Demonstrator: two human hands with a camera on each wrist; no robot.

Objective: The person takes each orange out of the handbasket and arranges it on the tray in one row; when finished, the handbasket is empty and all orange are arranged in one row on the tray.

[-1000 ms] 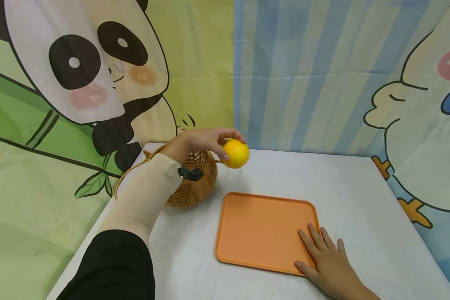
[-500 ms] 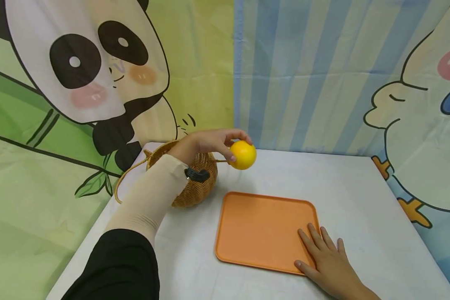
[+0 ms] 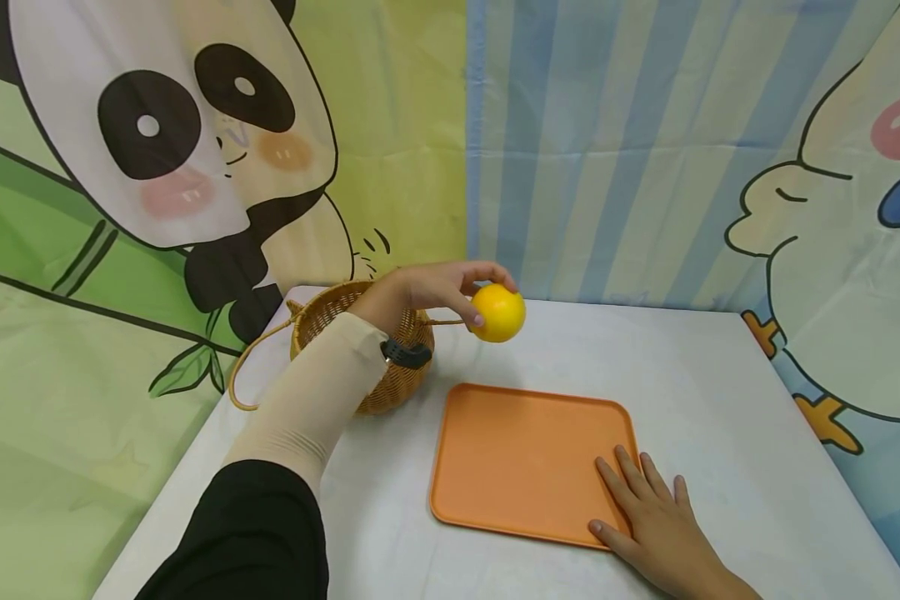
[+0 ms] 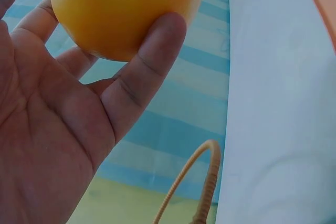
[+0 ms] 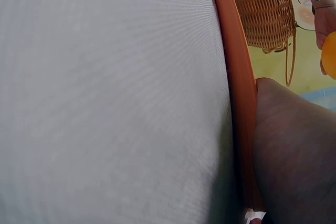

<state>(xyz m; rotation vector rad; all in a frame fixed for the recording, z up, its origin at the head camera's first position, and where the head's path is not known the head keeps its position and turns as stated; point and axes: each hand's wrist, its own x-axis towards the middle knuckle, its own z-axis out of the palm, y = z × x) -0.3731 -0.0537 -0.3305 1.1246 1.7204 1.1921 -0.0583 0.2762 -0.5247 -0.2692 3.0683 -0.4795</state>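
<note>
My left hand [image 3: 450, 292] holds a yellow-orange orange [image 3: 498, 313] between thumb and fingers, in the air at the back of the table. In the left wrist view, the thumb presses the near side of the orange [image 4: 121, 9] and the other fingers reach behind it. Partly hidden by my left forearm is a wicker basket [image 3: 397, 387], to the left. My right hand [image 3: 660, 525] rests with straight, spread fingers on the right edge of an orange tray [image 3: 525, 458]. Its thumb lies along the tray's near right corner.
The basket's thin handle [image 3: 242, 375] loops out onto the table at the left. A white cloth covers the table [image 3: 690, 375]. Behind it hangs a printed curtain [image 3: 600, 150] with a panda and blue stripes.
My left hand has moved to the right and slightly down with the orange, uncovering more of the basket. The right hand and the tray have stayed put.
</note>
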